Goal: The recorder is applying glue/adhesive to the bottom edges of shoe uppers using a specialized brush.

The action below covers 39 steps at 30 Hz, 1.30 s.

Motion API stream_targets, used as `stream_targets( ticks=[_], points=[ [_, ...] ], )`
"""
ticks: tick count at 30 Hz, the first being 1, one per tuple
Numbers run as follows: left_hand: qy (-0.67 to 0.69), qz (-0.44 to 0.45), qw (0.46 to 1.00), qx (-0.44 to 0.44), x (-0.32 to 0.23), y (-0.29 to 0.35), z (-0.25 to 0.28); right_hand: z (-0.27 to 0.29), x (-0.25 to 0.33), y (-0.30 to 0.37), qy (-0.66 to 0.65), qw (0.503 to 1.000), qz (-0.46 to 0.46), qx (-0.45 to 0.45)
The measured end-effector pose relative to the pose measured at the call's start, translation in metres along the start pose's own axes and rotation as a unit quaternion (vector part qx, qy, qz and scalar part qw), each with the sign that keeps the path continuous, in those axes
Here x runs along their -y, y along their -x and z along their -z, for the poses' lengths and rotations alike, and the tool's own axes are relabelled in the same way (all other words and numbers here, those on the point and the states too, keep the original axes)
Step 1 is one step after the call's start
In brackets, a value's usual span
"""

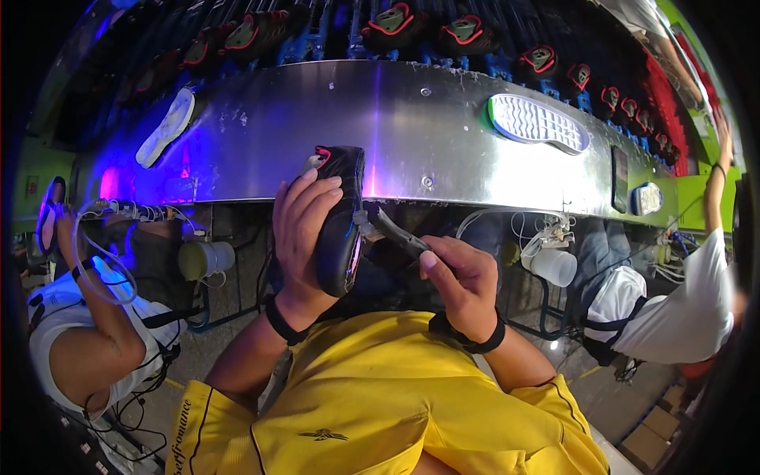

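My left hand point(305, 226) is wrapped round a black shoe upper point(340, 241) with a pinkish-red edge near its top. The shoe stands roughly on end, in front of the metal bench's near edge. In my right hand point(467, 281) is the dark handle of a brush point(404, 236). Its greyish head meets the right side of the shoe, near the lower rim; the exact contact is too small to make out. Both forearms come up from below, each with a black band at the wrist.
On the shiny metal bench point(293, 119) lie a white sole point(166, 128), another white sole point(540, 123) and a flat black object point(619, 179). Behind runs a rack with several dark shoes point(393, 22). White pots point(554, 267) with tubes hang below the bench. People work on both sides.
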<state>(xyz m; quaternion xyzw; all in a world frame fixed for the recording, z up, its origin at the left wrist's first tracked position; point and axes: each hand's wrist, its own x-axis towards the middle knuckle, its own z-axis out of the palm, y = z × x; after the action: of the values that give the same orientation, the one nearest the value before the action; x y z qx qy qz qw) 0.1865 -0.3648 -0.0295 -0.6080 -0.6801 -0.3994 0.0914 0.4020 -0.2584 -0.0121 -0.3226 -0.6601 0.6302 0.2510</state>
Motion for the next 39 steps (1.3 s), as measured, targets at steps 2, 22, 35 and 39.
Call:
stream_targets(
  ticks=[2, 22, 35, 39],
  points=[
    [0.001, 0.008, 1.0, 0.001, -0.006, -0.005, -0.001, 0.001, 0.001, 0.001, 0.02, 0.999, 0.041, -0.018],
    [-0.052, 0.087, 0.993, 0.067, -0.034, -0.085, -0.002, 0.041, 0.052, -0.014, 0.201, 0.955, 0.192, -0.103],
    [-0.025, 0.121, 0.98, 0.158, 0.009, -0.117, 0.011, 0.03, 0.014, -0.094, 0.105, 0.956, 0.266, -0.064],
    [-0.004, 0.141, 0.969, 0.202, 0.022, -0.126, 0.015, 0.017, 0.003, -0.103, 0.066, 0.97, 0.227, -0.063]
  ],
)
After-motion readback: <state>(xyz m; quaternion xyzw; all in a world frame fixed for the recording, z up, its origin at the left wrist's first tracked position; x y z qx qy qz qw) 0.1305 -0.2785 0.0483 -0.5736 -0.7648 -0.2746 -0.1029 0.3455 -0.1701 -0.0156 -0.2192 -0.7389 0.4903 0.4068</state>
